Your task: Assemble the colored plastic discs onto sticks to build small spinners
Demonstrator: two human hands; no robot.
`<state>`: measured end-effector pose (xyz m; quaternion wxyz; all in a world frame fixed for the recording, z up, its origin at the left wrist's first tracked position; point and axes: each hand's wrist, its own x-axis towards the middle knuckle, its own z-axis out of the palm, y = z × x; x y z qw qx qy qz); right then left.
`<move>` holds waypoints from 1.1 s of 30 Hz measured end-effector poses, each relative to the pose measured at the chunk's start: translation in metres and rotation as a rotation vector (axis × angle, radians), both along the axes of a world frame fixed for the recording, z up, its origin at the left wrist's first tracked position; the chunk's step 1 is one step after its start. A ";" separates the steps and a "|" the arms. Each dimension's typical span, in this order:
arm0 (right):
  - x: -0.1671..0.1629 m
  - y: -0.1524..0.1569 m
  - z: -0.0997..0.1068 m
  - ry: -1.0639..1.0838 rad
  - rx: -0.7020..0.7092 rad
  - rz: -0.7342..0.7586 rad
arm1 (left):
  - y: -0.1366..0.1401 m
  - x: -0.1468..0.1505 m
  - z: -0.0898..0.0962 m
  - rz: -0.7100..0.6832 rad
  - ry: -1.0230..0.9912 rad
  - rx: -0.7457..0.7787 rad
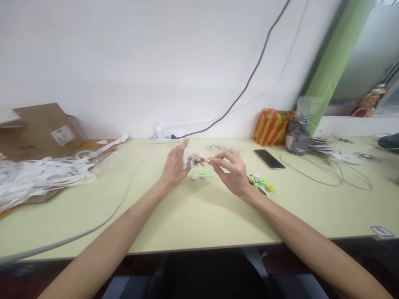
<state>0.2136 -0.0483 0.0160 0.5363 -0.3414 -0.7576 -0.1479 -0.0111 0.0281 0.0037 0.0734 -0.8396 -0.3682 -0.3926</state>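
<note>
Above the table, a small blurred object with grey and bluish parts and a red end (196, 159) spans the gap between my hands. My left hand (175, 164) holds its left side at the thumb, with the upper fingers stretched up. The thumb and forefinger of my right hand (233, 171) pinch its thin red end. What exactly the object is, I cannot make out. Just below it on the table lie small white and green round pieces (202, 176). Farther back is another small green-and-yellow piece (214, 147).
Right of my right hand lie coloured sticks and round pieces (262, 182). Beyond are a phone (269, 159), a striped bag (270, 126), a grey bag (298, 135) and looped wire (339, 178). White strips (43, 176), a cardboard box (50, 128) and a grey cable (102, 224) occupy the left.
</note>
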 end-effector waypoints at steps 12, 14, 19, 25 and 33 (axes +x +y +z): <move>0.001 -0.012 0.012 -0.080 -0.030 0.030 | -0.033 0.026 0.004 -0.173 -0.086 -0.163; 0.001 -0.019 0.017 -0.160 -0.038 0.055 | -0.036 0.028 0.005 -0.182 -0.163 -0.171; 0.004 -0.024 0.022 -0.056 0.002 -0.007 | -0.028 0.025 0.006 -0.254 -0.442 -0.429; 0.015 0.007 -0.002 -0.047 -0.278 -0.175 | -0.025 0.023 0.007 -0.410 -0.839 -0.992; 0.018 0.025 -0.026 -0.425 -0.812 -0.225 | -0.028 0.020 0.014 -0.451 -0.883 -0.938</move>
